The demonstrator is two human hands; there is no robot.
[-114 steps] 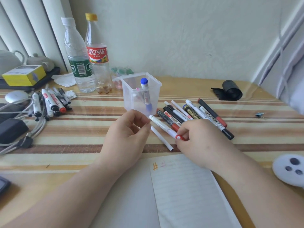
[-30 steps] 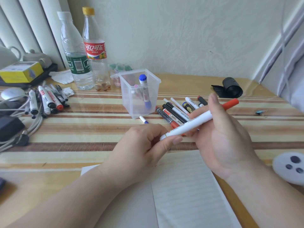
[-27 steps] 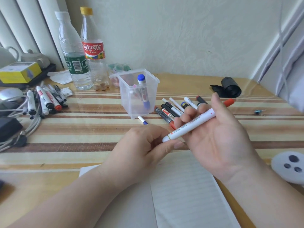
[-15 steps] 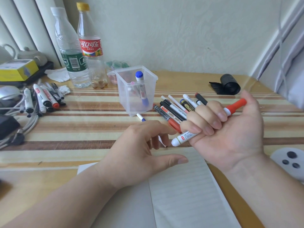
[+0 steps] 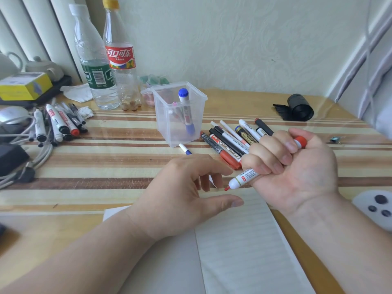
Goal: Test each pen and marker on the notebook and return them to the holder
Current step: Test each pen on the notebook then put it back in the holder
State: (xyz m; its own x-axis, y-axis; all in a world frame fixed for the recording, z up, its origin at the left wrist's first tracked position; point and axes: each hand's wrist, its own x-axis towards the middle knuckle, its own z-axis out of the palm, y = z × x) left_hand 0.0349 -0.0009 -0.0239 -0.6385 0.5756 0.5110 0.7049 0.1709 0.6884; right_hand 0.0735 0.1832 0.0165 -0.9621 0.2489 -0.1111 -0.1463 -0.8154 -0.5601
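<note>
One red marker (image 5: 244,178) was clenched in the right hand (image 5: 301,172), bare tip aimed at the notebook (image 5: 244,251), seemingly for testing, while the left hand (image 5: 180,194) hovered slack.

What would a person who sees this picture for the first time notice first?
The right hand grips a white marker whose red tip points down toward the open notebook. The left hand hangs open beside it. Behind them a clear holder with a blue-capped marker inside stands on the striped table, with loose markers lying to its right.
</note>
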